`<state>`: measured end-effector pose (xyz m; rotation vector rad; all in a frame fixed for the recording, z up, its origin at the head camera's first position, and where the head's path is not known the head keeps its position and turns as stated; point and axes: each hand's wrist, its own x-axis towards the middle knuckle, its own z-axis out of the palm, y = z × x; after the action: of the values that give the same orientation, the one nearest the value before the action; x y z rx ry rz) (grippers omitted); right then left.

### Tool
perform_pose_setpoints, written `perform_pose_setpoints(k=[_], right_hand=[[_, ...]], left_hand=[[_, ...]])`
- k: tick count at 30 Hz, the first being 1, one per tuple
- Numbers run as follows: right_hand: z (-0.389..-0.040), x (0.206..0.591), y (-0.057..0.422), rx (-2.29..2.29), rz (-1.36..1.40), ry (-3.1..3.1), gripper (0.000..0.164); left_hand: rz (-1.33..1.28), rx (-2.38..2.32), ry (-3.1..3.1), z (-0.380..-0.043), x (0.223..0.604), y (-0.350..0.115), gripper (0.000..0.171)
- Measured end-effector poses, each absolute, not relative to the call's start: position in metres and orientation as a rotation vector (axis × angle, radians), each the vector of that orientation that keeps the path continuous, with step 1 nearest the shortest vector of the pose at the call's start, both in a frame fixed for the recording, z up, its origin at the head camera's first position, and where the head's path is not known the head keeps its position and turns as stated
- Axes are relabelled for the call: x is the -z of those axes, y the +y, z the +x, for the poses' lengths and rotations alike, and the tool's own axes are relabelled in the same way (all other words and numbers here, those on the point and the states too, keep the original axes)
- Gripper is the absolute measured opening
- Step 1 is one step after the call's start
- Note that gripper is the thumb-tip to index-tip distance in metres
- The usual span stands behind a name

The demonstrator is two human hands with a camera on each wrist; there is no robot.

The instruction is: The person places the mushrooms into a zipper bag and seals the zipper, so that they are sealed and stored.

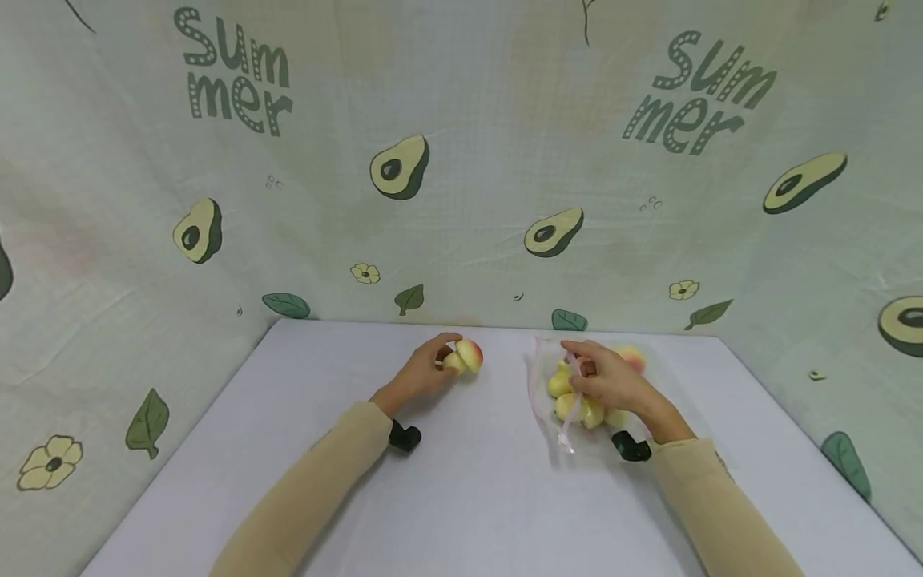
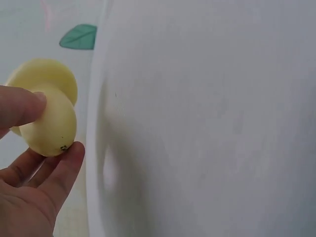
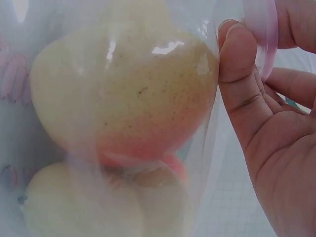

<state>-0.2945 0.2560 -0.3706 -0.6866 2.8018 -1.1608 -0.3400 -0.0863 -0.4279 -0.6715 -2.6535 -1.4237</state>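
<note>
Within left hand (image 1: 420, 370), yellow fruit (image 2: 58, 117) points lengthwise fingerward.

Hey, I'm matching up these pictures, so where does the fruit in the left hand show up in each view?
Head: horizontally central, below mid-height, in the fingers of the left hand; fruit.
Left wrist: at the left side, around mid-height.
Right wrist: not in it; other fruit shows there, inside the clear bag.
Shared landmark: the left hand, holding the fruit in the head and left wrist views.
</note>
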Motion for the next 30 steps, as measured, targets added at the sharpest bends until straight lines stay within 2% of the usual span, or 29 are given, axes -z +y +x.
perform_pose_setpoints(k=[14, 30], right_hand=[[-0.294, 0.372, 0.257, 1.148, -0.696, 2.805, 0.062], [-0.294, 0.372, 0.258, 1.153, -0.687, 2.801, 0.062]], left_hand=[[-0.75, 1.532, -2.56, -0.308, 0.429, -0.063, 0.056], [-0.818, 1.568, -2.565, -0.294, 0.433, -0.05, 0.055]])
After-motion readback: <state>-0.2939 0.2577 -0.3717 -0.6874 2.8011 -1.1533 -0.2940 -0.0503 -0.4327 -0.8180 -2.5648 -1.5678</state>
